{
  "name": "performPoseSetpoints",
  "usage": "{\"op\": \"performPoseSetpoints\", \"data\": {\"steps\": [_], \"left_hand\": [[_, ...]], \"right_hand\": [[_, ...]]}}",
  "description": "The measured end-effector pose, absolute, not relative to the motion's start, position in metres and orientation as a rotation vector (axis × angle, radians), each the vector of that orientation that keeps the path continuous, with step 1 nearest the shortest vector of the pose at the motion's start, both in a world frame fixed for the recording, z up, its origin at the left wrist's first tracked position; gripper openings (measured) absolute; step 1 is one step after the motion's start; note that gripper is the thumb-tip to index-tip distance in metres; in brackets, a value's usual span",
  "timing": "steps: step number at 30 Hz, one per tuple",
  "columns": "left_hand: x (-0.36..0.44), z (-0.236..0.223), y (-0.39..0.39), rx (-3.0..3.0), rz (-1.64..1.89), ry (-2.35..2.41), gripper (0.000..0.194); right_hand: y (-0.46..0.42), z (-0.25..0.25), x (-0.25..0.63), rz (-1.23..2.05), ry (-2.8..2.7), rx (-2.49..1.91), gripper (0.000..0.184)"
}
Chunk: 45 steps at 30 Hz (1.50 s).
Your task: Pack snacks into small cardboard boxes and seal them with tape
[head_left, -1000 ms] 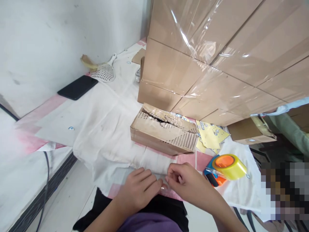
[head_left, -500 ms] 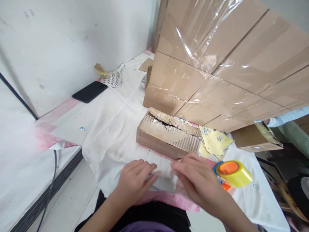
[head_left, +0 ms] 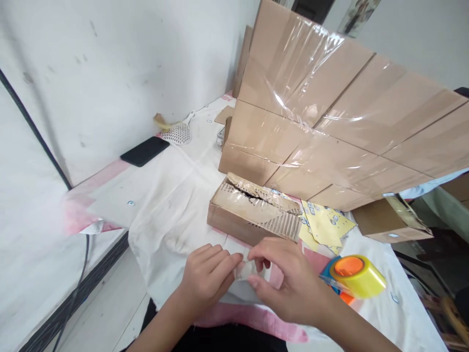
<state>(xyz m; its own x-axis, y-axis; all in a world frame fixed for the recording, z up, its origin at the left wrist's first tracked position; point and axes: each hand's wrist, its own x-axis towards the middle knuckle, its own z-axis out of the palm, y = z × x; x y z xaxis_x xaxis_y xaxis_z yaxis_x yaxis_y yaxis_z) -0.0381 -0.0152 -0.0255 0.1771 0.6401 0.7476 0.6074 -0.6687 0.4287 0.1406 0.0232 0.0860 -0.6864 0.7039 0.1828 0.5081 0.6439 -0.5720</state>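
Note:
My left hand (head_left: 208, 271) is closed in front of the torn cardboard box (head_left: 252, 215), its fingers pressed on a small, pale, see-through piece (head_left: 242, 270) that looks like film or tape. Close beside it, my right hand (head_left: 289, 281) has its thumb and index finger apart in a curved shape, fingertips almost at the piece's edge. The box lies on its long side on the white cloth (head_left: 154, 239), its top ragged, with corrugation showing. To the right of my right hand, a tape dispenser (head_left: 326, 269) carries a yellow roll of tape (head_left: 370, 278).
A tall stack of cartons (head_left: 330, 122) wrapped in clear film rises behind. Yellow printed sheets (head_left: 326, 227) lie right of the torn box. Farther right is an open carton (head_left: 388, 220). Along the left wall are a black phone (head_left: 144, 151) and a white perforated scoop (head_left: 178, 133).
My hands have come together; the right moved left and its thumb and index spread apart. My left fingers have closed on the translucent piece. The view has tilted up slightly.

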Motion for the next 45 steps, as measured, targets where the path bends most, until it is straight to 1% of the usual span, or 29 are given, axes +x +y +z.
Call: {"op": "performPoseSetpoints", "data": {"steps": [2,5,7,9,11,12,15,17,20,23,26,31,37,40,42,45], "left_hand": [[-0.037,-0.022,-0.015,2.434,1.537,1.297,0.011],[-0.034,-0.022,-0.013,2.429,1.536,1.310,0.007],[-0.033,-0.025,-0.011,2.381,1.541,1.320,0.005],[-0.035,-0.031,-0.010,2.336,1.543,1.344,0.006],[-0.040,-0.036,-0.010,2.322,1.535,1.380,0.007],[-0.042,-0.036,-0.010,2.325,1.535,1.396,0.008],[-0.049,-0.029,-0.008,2.352,1.556,1.406,0.012],[-0.051,-0.017,-0.004,2.396,1.584,1.392,0.015],[-0.046,0.002,0.009,2.503,1.532,1.507,0.024],[-0.036,0.011,0.022,2.537,1.332,1.699,0.038],[-0.028,0.009,0.027,2.476,1.224,1.776,0.043],[-0.024,0.003,0.026,2.393,1.247,1.830,0.051],[-0.025,0.004,0.025,2.391,1.260,1.811,0.051],[-0.030,0.009,0.027,2.284,1.262,1.798,0.051],[-0.034,0.015,0.031,2.227,1.333,1.795,0.050],[-0.038,0.026,0.038,2.368,1.454,1.821,0.038]], "right_hand": [[0.022,0.087,0.143,0.598,-2.526,-0.961,0.006],[0.022,0.095,0.152,0.527,-2.562,-0.906,0.012],[0.025,0.105,0.164,0.458,-2.419,-0.938,0.012],[0.031,0.116,0.179,0.330,-2.141,-1.063,0.010],[0.041,0.124,0.191,0.284,-1.953,-1.196,0.005],[0.047,0.126,0.195,0.324,-1.947,-1.245,0.005],[0.070,0.127,0.192,0.616,-2.169,-1.319,0.018],[0.085,0.127,0.182,0.763,-2.303,-1.316,0.022],[0.108,0.128,0.165,0.817,-2.452,-1.262,0.019],[0.130,0.131,0.152,0.838,-2.539,-1.212,0.016],[0.148,0.130,0.144,0.937,-2.578,-1.193,0.017],[0.160,0.122,0.140,1.160,-2.622,-1.206,0.023],[0.161,0.117,0.145,1.244,-2.542,-1.228,0.030],[0.159,0.118,0.148,1.334,-2.519,-1.221,0.032],[0.156,0.118,0.150,1.363,-2.493,-1.188,0.028],[0.152,0.114,0.152,1.341,-2.405,-1.074,0.022]]}}
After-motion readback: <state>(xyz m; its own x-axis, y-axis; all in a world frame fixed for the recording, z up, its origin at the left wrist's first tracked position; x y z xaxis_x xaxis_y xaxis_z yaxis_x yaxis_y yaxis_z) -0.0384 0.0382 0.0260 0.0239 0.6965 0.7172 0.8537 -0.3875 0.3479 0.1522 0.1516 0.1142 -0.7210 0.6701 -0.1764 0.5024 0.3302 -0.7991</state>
